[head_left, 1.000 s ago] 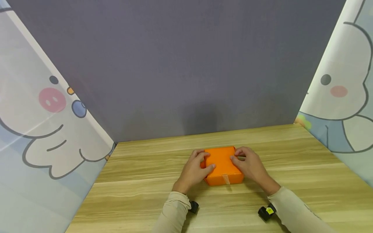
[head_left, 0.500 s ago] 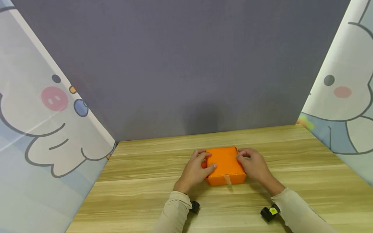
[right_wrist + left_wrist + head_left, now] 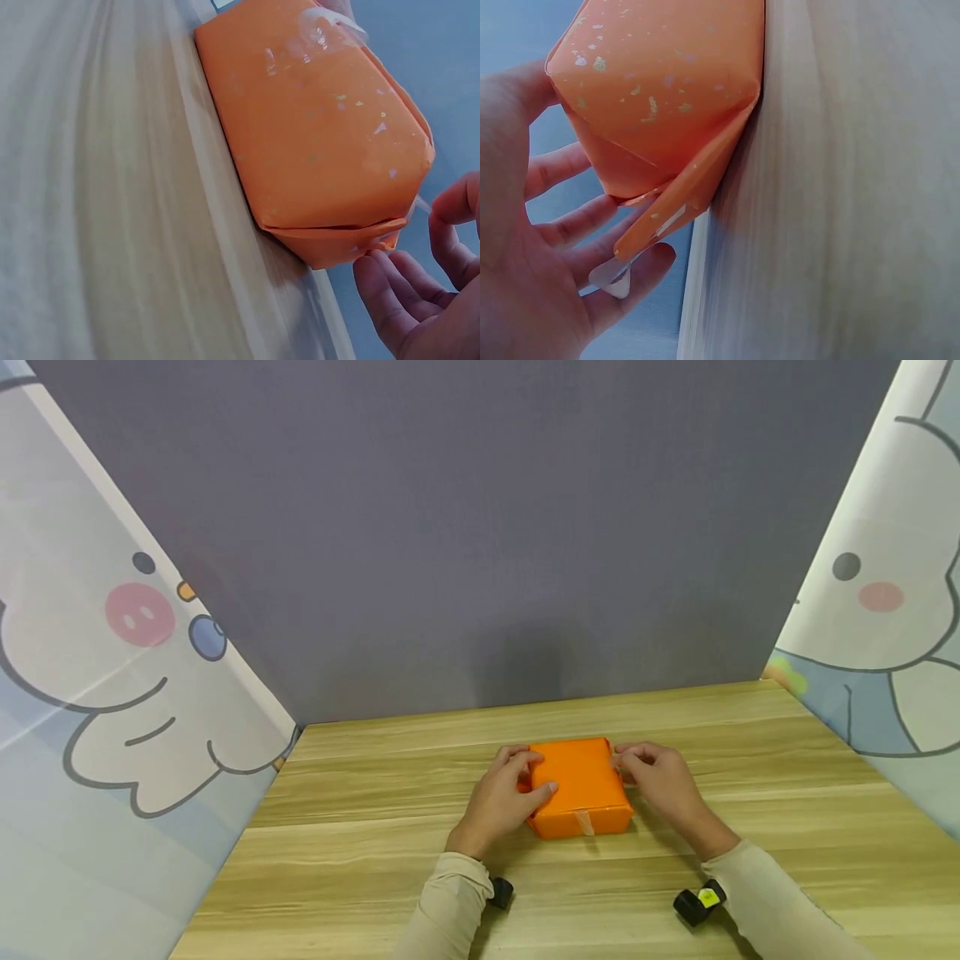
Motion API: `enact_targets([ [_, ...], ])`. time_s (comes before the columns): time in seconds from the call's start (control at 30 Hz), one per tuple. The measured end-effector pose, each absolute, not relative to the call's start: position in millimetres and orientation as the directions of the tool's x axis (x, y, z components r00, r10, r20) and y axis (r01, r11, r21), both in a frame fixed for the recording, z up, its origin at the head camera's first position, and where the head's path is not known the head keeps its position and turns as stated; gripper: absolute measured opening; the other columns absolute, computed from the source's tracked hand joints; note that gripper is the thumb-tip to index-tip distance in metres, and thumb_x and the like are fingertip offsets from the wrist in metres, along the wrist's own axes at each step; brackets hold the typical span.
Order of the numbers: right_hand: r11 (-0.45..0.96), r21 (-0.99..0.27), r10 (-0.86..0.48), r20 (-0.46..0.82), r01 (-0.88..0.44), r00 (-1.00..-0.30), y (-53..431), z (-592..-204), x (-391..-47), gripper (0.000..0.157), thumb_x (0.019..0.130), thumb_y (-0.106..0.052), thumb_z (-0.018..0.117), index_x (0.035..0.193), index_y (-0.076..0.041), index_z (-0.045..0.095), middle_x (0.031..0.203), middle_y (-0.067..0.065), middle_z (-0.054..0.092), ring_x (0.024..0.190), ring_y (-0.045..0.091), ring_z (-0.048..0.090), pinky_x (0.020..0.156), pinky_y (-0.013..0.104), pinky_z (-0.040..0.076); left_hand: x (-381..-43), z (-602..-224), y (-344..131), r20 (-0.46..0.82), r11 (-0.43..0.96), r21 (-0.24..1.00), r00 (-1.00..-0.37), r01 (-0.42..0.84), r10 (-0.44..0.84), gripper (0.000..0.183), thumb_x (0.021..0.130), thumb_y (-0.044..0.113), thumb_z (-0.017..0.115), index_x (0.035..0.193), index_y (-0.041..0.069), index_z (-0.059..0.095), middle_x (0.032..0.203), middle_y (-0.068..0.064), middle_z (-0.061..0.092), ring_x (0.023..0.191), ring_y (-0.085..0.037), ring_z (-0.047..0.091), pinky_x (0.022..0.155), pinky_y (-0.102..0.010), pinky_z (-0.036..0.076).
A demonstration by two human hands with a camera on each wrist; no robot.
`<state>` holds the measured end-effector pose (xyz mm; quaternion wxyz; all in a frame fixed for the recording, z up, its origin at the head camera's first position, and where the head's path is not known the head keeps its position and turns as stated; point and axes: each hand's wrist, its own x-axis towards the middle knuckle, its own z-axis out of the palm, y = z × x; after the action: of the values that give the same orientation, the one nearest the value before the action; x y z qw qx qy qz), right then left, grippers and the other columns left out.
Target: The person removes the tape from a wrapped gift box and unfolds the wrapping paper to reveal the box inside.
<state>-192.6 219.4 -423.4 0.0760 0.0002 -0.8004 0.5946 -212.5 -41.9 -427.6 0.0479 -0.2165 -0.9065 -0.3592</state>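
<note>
A box wrapped in orange paper (image 3: pixel 577 772) sits on the wooden table. At its left end, my left hand (image 3: pixel 498 793) holds it, thumb on the top near the front edge and fingers round the far corner. A folded paper flap (image 3: pixel 671 206) sticks out there with a bit of clear tape (image 3: pixel 613 277) at its tip. My right hand (image 3: pixel 660 781) is at the box's right edge, thumb and forefinger pinching a small strip of clear tape (image 3: pixel 422 204). Its other fingertips lie right at the folded end flap (image 3: pixel 330 244).
Another piece of tape (image 3: pixel 585 822) lies on the front of the box. The wood-grain table (image 3: pixel 390 835) ends at a grey wall (image 3: pixel 480 543) behind. Cartoon-printed panels stand left (image 3: pixel 142 710) and right (image 3: pixel 885 635). Black wrist devices (image 3: pixel 697 906) sit below both wrists.
My right thumb has come off the box's top, and the right hand has drawn slightly to the right, with tape showing at its fingertips. The left hand keeps its hold.
</note>
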Motion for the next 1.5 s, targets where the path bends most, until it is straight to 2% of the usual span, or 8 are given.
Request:
enact_targets([
  [0.2,0.326,-0.943,0.065,0.095,-0.069,-0.993,229.8,-425.8,-189.3,0.03,0.104,-0.024,0.056,0.106,0.004,0.069,0.123,0.02,0.065,0.102,0.018,0.066,0.081,0.033,0.058,-212.3,-429.2,-38.9,0.223,0.651,0.631,-0.903,0.421,0.368,0.051,0.091,0.055,0.065,0.134,0.027,0.062,0.146,0.008,0.045,0.105,-0.008,0.062,0.09,-0.036,0.05],
  [0.33,0.301,-0.951,0.06,0.084,-0.062,-0.995,232.3,-427.3,-188.6,0.029,0.105,-0.02,0.054,0.105,0.008,0.065,0.116,0.019,0.068,0.093,0.012,0.068,0.081,0.033,0.058,-211.4,-430.0,-38.5,0.22,0.656,0.63,-0.906,0.415,0.361,0.051,0.092,0.056,0.064,0.134,0.028,0.061,0.146,0.008,0.046,0.101,-0.008,0.063,0.089,-0.036,0.05],
  [0.47,0.246,-0.969,0.051,0.037,-0.023,-0.998,234.8,-428.9,-187.7,0.028,0.105,-0.016,0.05,0.103,0.01,0.061,0.118,0.022,0.067,0.095,0.011,0.068,0.083,0.033,0.057,-211.4,-430.7,-38.7,0.221,0.661,0.627,-0.907,0.413,0.358,0.05,0.092,0.056,0.062,0.135,0.029,0.061,0.146,0.008,0.046,0.1,-0.008,0.064,0.088,-0.036,0.05],
  [0.63,0.202,-0.979,0.038,0.002,0.006,-0.999,238.9,-430.5,-185.1,0.031,0.106,-0.017,0.047,0.111,0.01,0.06,0.122,0.023,0.066,0.097,0.008,0.069,0.084,0.032,0.057,-210.2,-431.4,-37.4,0.23,0.661,0.624,-0.907,0.416,0.354,0.05,0.093,0.055,0.063,0.135,0.028,0.061,0.146,0.008,0.047,0.098,-0.006,0.064,0.086,-0.035,0.051],
  [0.9,0.151,-0.989,0.092,0.016,-0.002,-0.996,237.1,-429.6,-177.0,0.029,0.105,-0.012,0.045,0.11,0.013,0.059,0.119,0.023,0.066,0.09,0.008,0.069,0.081,0.031,0.058,-207.2,-430.3,-33.7,0.233,0.672,0.61,-0.906,0.42,0.355,0.052,0.095,0.056,0.059,0.14,0.031,0.058,0.149,0.011,0.046,0.104,-0.006,0.063,0.089,-0.037,0.05],
  [1.13,0.16,-0.987,0.101,-0.015,0.031,-0.995,240.7,-431.0,-179.1,0.032,0.105,-0.012,0.044,0.116,0.014,0.058,0.109,0.017,0.069,0.087,0.013,0.069,0.077,0.032,0.059,-203.2,-432.1,-36.4,0.24,0.678,0.614,-0.914,0.403,0.326,0.05,0.094,0.057,0.059,0.138,0.031,0.06,0.148,0.007,0.048,0.113,-0.013,0.061,0.092,-0.041,0.049],
  [1.37,0.129,-0.989,0.149,-0.049,0.069,-0.988,250.7,-432.3,-180.8,0.027,0.104,-0.012,0.047,0.11,0.011,0.057,0.101,0.012,0.071,0.082,0.011,0.069,0.073,0.029,0.059,-202.2,-433.8,-39.0,0.21,0.7,0.617,-0.933,0.359,0.293,0.051,0.093,0.062,0.058,0.138,0.038,0.059,0.134,0.005,0.056,0.099,-0.011,0.061,0.084,-0.037,0.05],
  [1.5,0.12,-0.991,0.185,-0.043,0.066,-0.982,255.7,-434.3,-184.8,0.023,0.102,-0.012,0.049,0.105,0.009,0.059,0.09,0.006,0.072,0.079,0.011,0.069,0.07,0.028,0.059,-203.0,-433.0,-40.6,0.213,0.691,0.623,-0.93,0.366,0.3,0.05,0.094,0.06,0.058,0.138,0.037,0.058,0.127,0.007,0.061,0.1,-0.009,0.062,0.085,-0.037,0.05],
])
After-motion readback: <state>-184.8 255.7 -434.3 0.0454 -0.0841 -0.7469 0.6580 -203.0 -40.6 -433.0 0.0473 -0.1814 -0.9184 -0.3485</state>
